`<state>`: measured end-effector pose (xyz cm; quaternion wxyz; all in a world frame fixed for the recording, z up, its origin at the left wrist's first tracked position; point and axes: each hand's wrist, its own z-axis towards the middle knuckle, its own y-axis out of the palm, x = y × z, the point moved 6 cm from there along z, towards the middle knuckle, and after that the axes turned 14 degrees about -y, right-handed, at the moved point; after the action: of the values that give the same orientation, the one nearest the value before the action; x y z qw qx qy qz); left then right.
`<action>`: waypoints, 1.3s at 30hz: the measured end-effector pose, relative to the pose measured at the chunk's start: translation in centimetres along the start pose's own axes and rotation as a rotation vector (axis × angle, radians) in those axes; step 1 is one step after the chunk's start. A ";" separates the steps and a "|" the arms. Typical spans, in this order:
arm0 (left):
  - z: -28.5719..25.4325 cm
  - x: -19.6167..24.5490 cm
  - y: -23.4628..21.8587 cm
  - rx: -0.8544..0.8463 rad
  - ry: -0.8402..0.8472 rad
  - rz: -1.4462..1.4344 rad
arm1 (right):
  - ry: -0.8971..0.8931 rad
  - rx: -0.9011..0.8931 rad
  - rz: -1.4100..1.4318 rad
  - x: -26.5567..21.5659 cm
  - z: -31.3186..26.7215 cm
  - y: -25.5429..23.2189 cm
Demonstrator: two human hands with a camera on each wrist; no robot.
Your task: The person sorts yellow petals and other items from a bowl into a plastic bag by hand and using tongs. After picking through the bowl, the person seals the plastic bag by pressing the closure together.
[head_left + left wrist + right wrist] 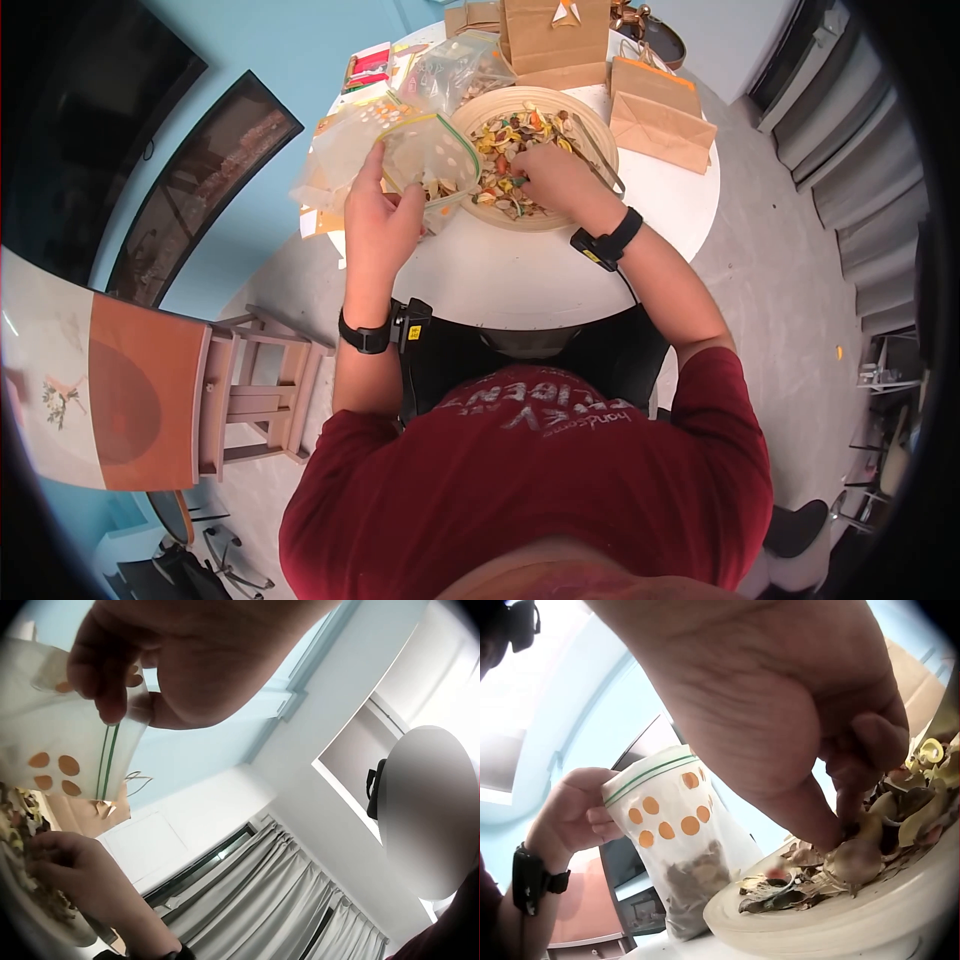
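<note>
On the table (560,270): we see a wide bowl (590,125) of mixed dried pieces, and just left of it a zip bag (430,155) standing upright with its mouth open.
Left hand (383,222): we see it pinching the bag's rim, thumb on one side and fingers on the other; from the left wrist the pinch sits right at the green zip line (109,761).
Bag: clear plastic with orange dots (656,817), touching the bowl's left edge; a small heap of dried pieces lies in its bottom.
Right hand (548,178): we see it down in the bowl, fingers curled into the mix; the right wrist view shows the fingertips (840,814) closing on pieces of it.
Mix (510,130): shells, leaves and coloured bits, filling the bowl.
Tongs (600,155): lying on the bowl's right rim, untouched.
Far side: paper bags (655,115) stand and lie beyond the bowl, with another clear bag (460,65) far left of them.
Left of the table: a wooden chair (255,395) on the floor.
</note>
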<state>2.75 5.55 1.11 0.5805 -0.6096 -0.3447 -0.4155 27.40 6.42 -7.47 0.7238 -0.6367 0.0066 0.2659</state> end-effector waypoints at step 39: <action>-2.5 -1.3 0.7 -0.024 0.379 0.247 | -0.046 0.127 0.107 0.3 -0.6 -0.4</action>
<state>2.54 3.10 -0.37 0.6740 -0.5653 -0.1473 -0.4522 27.99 5.94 -7.30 0.7474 -0.5820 0.0406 0.3179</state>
